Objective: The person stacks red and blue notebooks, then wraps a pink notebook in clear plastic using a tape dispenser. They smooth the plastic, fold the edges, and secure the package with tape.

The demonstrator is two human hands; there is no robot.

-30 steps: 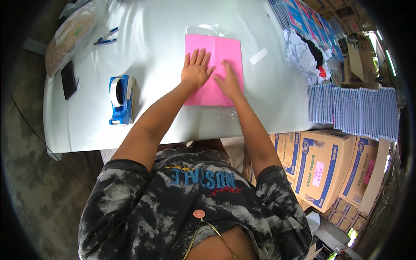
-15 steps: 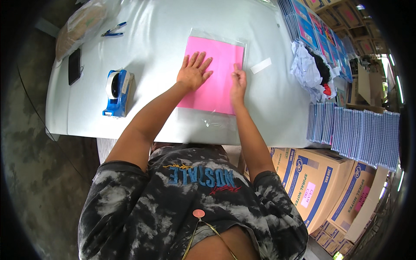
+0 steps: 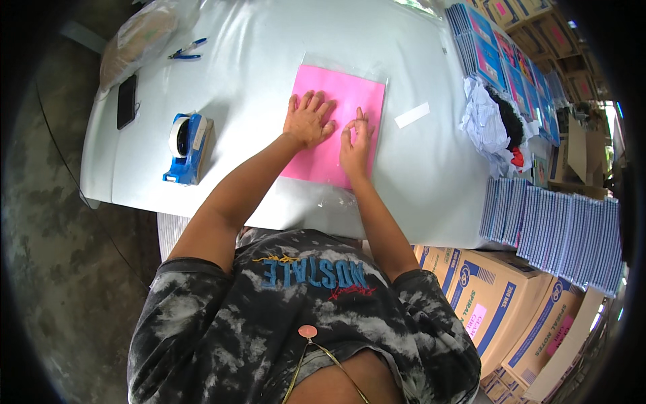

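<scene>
A bright pink sheet [image 3: 323,165] lies on the pale table in a clear plastic sleeve [image 3: 343,65], whose clear ends show past its top and bottom edges. My left hand [image 3: 309,122] rests flat on the left half of the sheet, fingers spread. Over the sheet's right half is my right hand [image 3: 356,148], thumb and fingers drawn into a pinch with one finger pointing up. Anything between those fingertips is too small to make out. A small white strip [image 3: 412,115] lies to the right of the sheet.
To the left are a blue tape dispenser [image 3: 186,149], a black phone [image 3: 126,102], blue-handled cutters [image 3: 188,49] and a plastic-wrapped bundle [image 3: 138,40]. Crumpled paper [image 3: 486,118] and stacked spiral notebooks [image 3: 568,229] line the right. Cartons [image 3: 494,299] stand below the table's right side.
My right hand has moved left from the right edge onto the pink sheet, its fingers changing shape. The left hand stays flat on the sheet. The whole view has shifted slightly.
</scene>
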